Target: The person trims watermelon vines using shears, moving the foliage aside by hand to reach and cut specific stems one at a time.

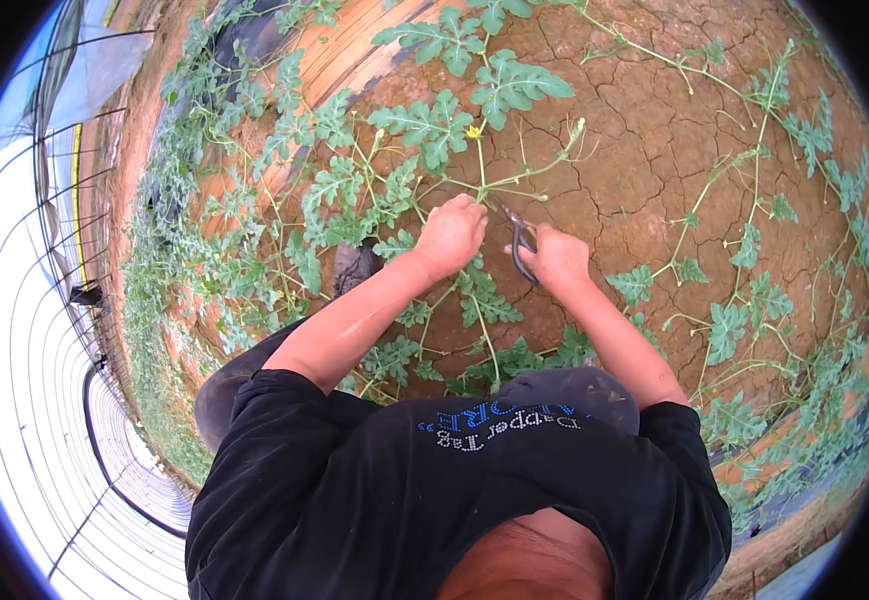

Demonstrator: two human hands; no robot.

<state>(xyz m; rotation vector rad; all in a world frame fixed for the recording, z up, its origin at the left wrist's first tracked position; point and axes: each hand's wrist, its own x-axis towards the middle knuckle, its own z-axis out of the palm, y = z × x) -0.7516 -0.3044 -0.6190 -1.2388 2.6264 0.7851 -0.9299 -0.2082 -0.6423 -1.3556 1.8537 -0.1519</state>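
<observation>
My left hand [452, 237] is closed at a vine, its fingers pinched together just below a stem junction. Rising from that junction, a green vine [481, 160] bears a small yellow flower [472, 132] and lobed leaves [516, 88]. Another shoot [544, 168] runs off to the right with a fuzzy tip. My right hand [551, 256] is wrapped round dark-handled scissors [520, 243], whose tips point up and left toward the stem, close to my left fingers. Whether the blades touch the stem cannot be made out.
Cracked brown soil [634, 130] lies ahead. Long vines [754, 200] trail at the right, and dense foliage [184, 280] fills the left. My knees are bent close to leaves [494, 300]. Curved greenhouse framing [89, 420] stands at the far left.
</observation>
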